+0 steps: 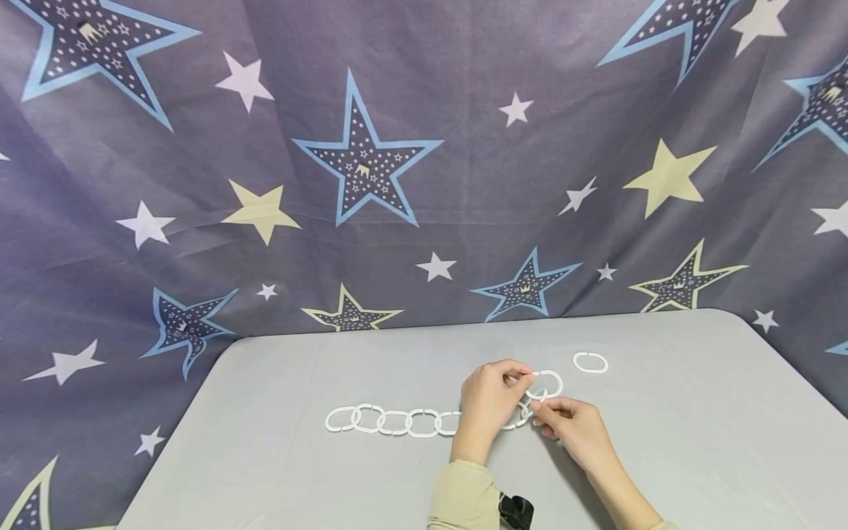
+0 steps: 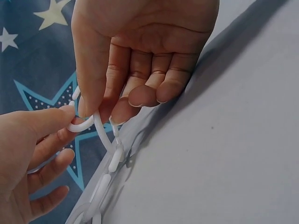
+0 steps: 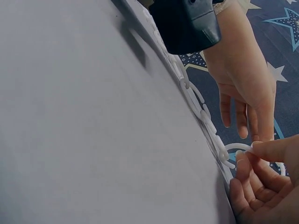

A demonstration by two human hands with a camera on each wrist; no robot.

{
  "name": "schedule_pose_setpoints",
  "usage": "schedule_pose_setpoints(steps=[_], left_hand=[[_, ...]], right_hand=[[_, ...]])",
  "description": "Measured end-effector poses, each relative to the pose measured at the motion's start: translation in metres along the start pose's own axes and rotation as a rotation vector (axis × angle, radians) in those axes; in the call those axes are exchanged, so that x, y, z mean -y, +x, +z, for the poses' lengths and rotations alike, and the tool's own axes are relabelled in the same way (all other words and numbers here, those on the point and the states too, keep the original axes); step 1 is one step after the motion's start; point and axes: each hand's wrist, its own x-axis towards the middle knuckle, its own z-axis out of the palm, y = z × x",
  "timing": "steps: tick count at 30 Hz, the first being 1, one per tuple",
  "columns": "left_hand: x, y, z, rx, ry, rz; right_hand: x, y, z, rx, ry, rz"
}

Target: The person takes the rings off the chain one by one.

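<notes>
A chain of white plastic links [image 1: 395, 422] lies along the table, partly hidden behind my left hand [image 1: 493, 397]. At the chain's right end, a raised white oval link [image 1: 559, 384] is pinched between the left thumb and forefinger. My right hand [image 1: 575, 427] pinches the adjoining link just below it. In the left wrist view, the left hand [image 2: 145, 51] holds one link near its fingertips, close to the right hand [image 2: 28, 149]. The right wrist view shows the right hand [image 3: 268, 182] gripping a curved link [image 3: 236, 147] at the chain's end.
One loose white link [image 1: 590, 362] lies apart, toward the back right. The grey-covered table [image 1: 278, 471] meets a star-patterned cloth [image 1: 397, 243] at its far edge. A black device [image 1: 516, 510] is worn at the left wrist.
</notes>
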Motion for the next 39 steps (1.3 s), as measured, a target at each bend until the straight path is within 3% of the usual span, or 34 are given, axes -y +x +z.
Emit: schedule_pose_setpoints(steps=[39], left_hand=[[0.0088, -0.001, -0.001, -0.02, -0.008, -0.056]], right_hand=[[0.0008, 0.0, 0.0012, 0.019, -0.043, 0.005]])
